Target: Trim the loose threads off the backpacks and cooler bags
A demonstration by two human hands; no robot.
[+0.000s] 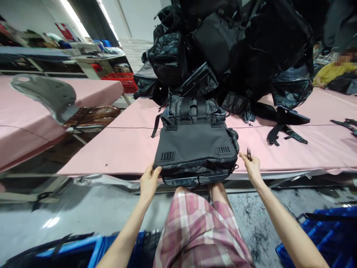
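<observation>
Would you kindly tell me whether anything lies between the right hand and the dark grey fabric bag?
Nothing visible does. The right hand, pinching a small dark tool, is right beside the near right corner of the dark grey fabric bag; the left hand rests on its left corner.

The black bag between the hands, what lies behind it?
A second bag with two straps sits right behind the black bag, then a tall pile of dark bags. Its lower part is covered.
</observation>
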